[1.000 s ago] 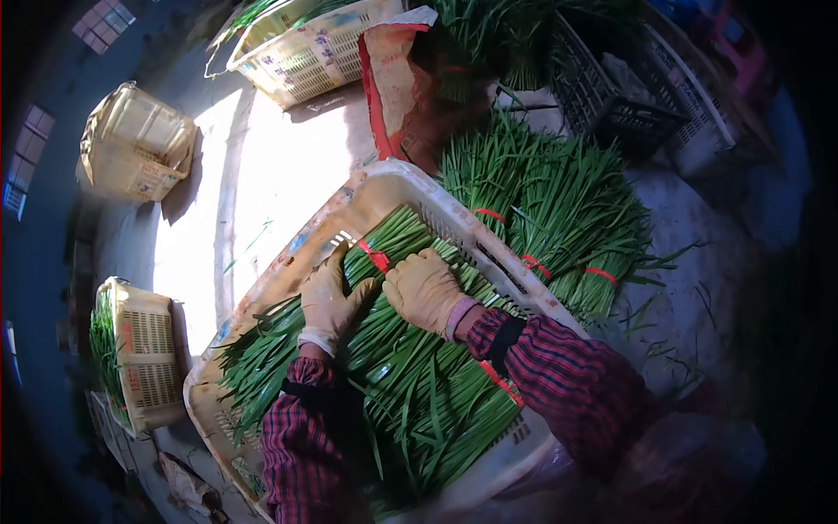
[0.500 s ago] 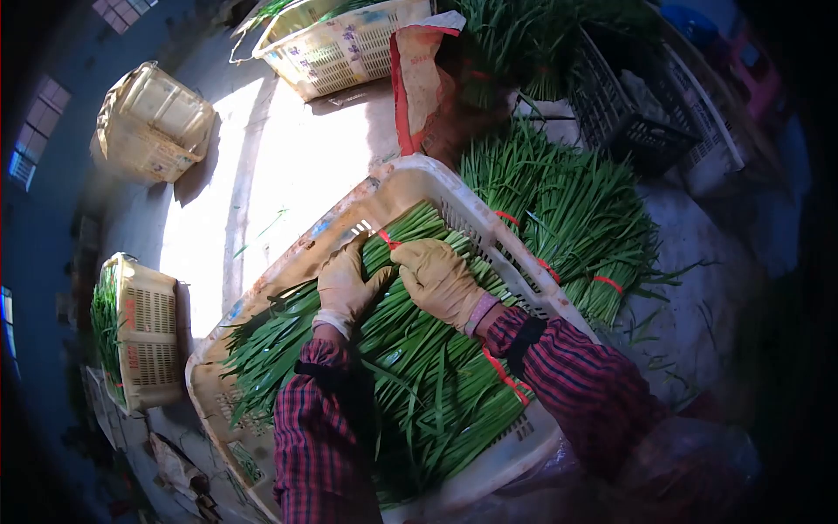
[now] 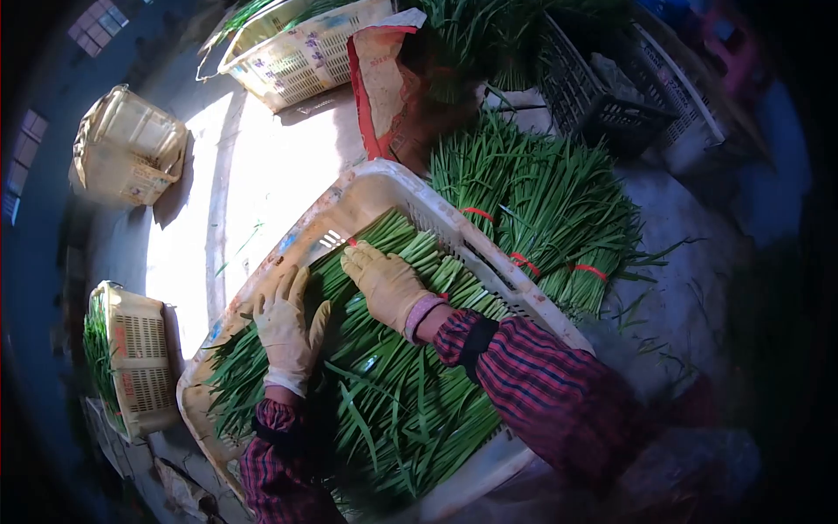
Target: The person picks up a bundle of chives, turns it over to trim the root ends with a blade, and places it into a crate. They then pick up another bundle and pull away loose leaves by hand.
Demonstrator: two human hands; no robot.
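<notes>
In the head view, long green garlic chives [image 3: 393, 375] in bundles fill a whitish plastic crate [image 3: 345, 196] standing at a slant in front of me. My left hand [image 3: 288, 327], in a cream glove, lies over the leaves by the crate's left wall, its fingers spread and holding nothing. My right hand [image 3: 384, 284], gloved too, rests palm down on the stems of the upper bundle, fingers stretched out. A red band [image 3: 353, 242] shows just beyond its fingertips. The palm side of the right hand is hidden.
Banded chive bundles [image 3: 541, 214] lie on the floor right of the crate. Behind them stands a black crate [image 3: 602, 92]. A torn paper sack [image 3: 380, 83] and another pale crate [image 3: 305, 57] stand beyond. Two more crates are at left, one a pale crate [image 3: 144, 362] holding greens.
My left hand has drawn off the banded bundle toward the crate's left wall and spread its fingers. My right hand has uncurled and flattened on the stems. The whole view has shifted slightly.
</notes>
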